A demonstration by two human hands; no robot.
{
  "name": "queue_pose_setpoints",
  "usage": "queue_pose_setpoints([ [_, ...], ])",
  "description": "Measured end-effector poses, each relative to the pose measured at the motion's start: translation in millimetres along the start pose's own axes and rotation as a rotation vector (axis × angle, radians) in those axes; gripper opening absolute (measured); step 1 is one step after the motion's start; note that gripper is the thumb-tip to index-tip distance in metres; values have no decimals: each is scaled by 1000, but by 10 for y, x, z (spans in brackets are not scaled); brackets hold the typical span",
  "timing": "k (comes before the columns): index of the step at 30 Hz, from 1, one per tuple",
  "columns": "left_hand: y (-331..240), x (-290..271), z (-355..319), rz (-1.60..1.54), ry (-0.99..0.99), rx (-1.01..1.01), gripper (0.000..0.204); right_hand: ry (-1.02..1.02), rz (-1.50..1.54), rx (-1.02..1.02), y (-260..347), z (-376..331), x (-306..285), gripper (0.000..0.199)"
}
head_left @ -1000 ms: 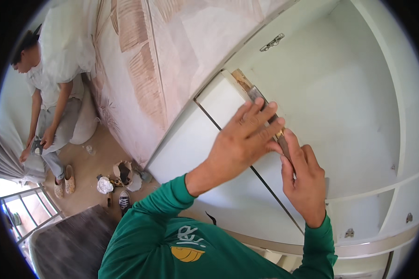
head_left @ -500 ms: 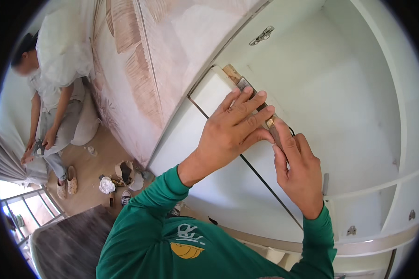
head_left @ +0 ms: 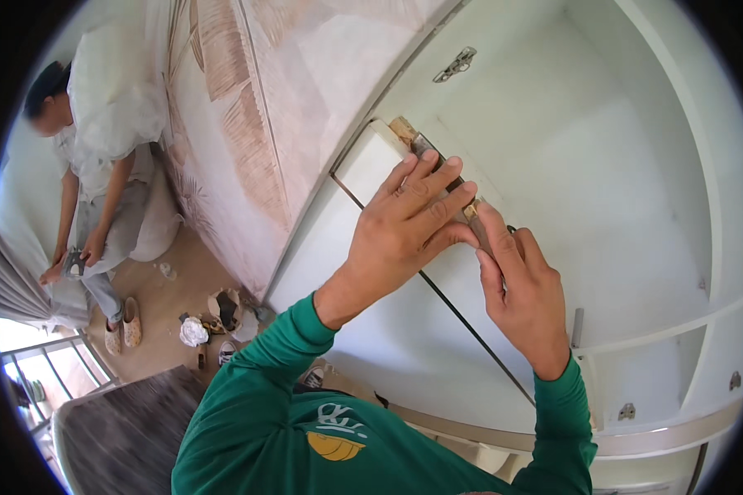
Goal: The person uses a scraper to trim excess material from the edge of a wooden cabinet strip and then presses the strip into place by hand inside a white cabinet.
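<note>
A chisel with a dark metal blade (head_left: 425, 148) and a brown wooden handle lies along the edge of a white panel (head_left: 351, 239). My right hand (head_left: 524, 293) is closed round its handle, forefinger stretched along it beside a brass-coloured collar (head_left: 470, 211). My left hand (head_left: 404, 223) is laid over the blade with long, spread fingers, the thumb near the collar. Past the blade's far end, bare wood (head_left: 402, 129) shows at the panel edge. My left palm hides part of the panel, and my fingers cover much of the blade.
A white cabinet interior (head_left: 570, 181) with metal hinges (head_left: 456, 64) lies beyond the panel. To the left is a leaf-patterned wall (head_left: 239, 124). A seated person (head_left: 99, 181) holds a small dark thing. Crumpled bags and scraps (head_left: 215, 318) lie on the floor. A dark surface (head_left: 124, 429) fills the lower left.
Both hands and the chisel have slid slightly along the panel edge, toward the bare wood. The view has shifted a little. My hold looks the same.
</note>
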State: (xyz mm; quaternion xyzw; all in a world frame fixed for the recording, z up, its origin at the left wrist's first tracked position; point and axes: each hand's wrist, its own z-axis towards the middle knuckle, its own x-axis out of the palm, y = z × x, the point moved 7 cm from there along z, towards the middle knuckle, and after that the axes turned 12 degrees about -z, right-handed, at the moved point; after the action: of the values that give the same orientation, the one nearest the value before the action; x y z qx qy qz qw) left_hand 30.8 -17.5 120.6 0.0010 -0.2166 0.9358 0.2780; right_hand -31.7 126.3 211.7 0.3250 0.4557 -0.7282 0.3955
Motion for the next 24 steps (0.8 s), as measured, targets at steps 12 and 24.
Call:
queue_pose_setpoints([
  [12, -8, -23, -42, -9, 14, -32, 67, 14, -11, -22, 10, 79, 13, 63],
  [24, -78, -8, -66, -11, 49, -57, 67, -43, -14, -26, -1, -91, 41, 62],
])
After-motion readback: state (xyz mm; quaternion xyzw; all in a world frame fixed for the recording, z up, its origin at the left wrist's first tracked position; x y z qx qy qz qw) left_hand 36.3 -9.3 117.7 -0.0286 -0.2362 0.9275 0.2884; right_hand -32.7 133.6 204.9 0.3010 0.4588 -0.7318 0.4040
